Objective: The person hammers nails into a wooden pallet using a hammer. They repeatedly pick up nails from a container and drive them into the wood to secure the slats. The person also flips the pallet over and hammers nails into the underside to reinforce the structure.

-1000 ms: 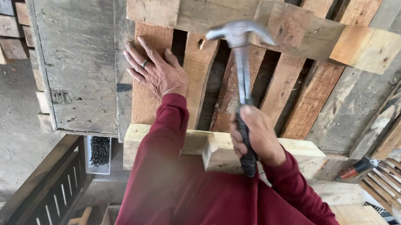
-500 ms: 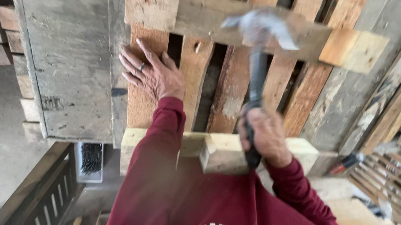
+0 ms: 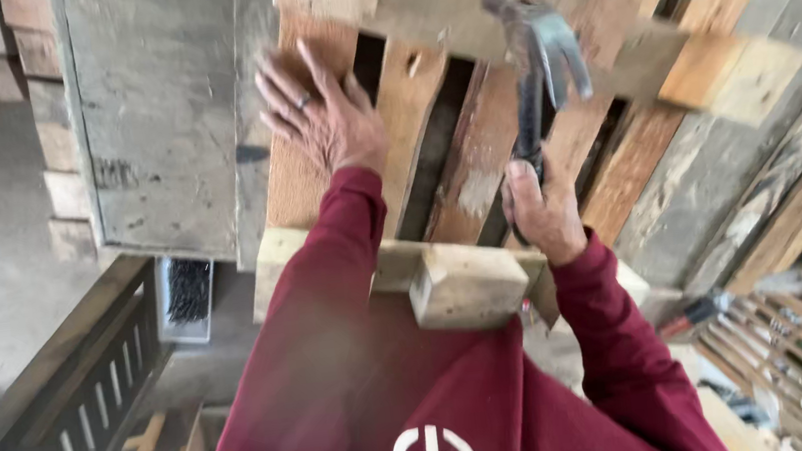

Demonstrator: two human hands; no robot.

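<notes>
In the middle of the frame, the left hand [image 3: 323,113] lies flat with its fingers spread on a wooden pallet [image 3: 473,147], holding nothing. The right hand [image 3: 543,214], a bit lower and to the right, is squeezed tight around the handle of a claw hammer [image 3: 538,59], whose blurry metal head is up near the top of the frame, over a cross board of the pallet. A box of dark nails [image 3: 188,295] sits at the lower left, well apart from both hands.

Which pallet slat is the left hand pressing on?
The leftmost slat: the left hand lies flat on it, beside the grey board; the others are untouched.
</notes>
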